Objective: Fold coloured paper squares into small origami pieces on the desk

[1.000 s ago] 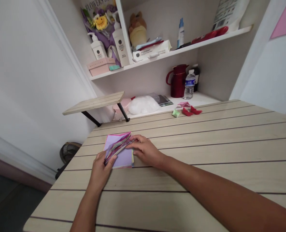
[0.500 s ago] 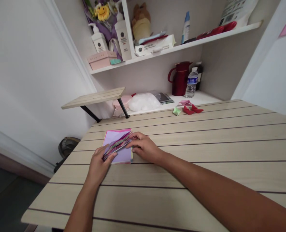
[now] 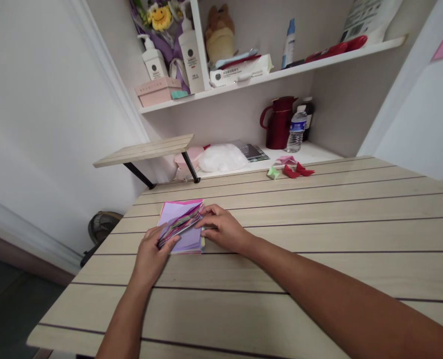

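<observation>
Barely any movement since half a second ago, just the paper bundle drifting a hair left in the frame. Left of center, the left hand has its grip closed around the bundle's lower end. Bundle's tilted over a purple sheet on the bench. Next along, the right hand has its fingers at the upper end; can't tell if that grip's pinching or only touching. Further right, a green paper piece and red paper pieces. My worry: loose layers could fan out if the left thumb relaxes.
</observation>
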{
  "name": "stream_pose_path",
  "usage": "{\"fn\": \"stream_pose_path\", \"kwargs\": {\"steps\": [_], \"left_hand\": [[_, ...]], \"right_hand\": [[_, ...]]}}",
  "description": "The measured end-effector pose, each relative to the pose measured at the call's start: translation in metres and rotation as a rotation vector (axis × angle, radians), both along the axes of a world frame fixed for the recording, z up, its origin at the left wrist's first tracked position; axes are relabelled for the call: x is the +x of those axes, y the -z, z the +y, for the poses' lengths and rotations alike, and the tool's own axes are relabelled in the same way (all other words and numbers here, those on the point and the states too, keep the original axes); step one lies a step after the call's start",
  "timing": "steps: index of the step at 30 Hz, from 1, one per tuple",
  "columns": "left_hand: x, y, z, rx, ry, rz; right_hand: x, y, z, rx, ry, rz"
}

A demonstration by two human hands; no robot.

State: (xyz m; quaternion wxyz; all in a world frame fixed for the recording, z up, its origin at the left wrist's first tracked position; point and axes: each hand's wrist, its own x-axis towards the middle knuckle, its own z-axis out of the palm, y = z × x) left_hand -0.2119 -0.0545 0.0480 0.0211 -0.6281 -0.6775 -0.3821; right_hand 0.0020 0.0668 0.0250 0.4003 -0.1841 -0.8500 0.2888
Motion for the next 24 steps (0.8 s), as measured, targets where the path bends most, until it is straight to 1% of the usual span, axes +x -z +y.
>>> {"fn": "stream_pose_path", "kwargs": {"steps": [10, 16, 20, 24], "left_hand": [[0.000, 0.000, 0.001, 0.008, -0.008, 0.016], [0.001, 0.000, 0.001, 0.012, -0.011, 0.032], [0.001, 0.000, 0.002, 0.024, -0.020, 0.047], [0.001, 0.001, 0.002, 0.039, -0.036, 0.070]], "right_hand": [[0.001, 0.000, 0.001, 0.011, -0.023, 0.004], [0.001, 0.002, 0.001, 0.049, 0.008, -0.029], [0.000, -0.003, -0.003, 0.116, 0.059, -0.073], [-0.001, -0.011, -0.011, 0.247, 0.094, -0.142]]}}
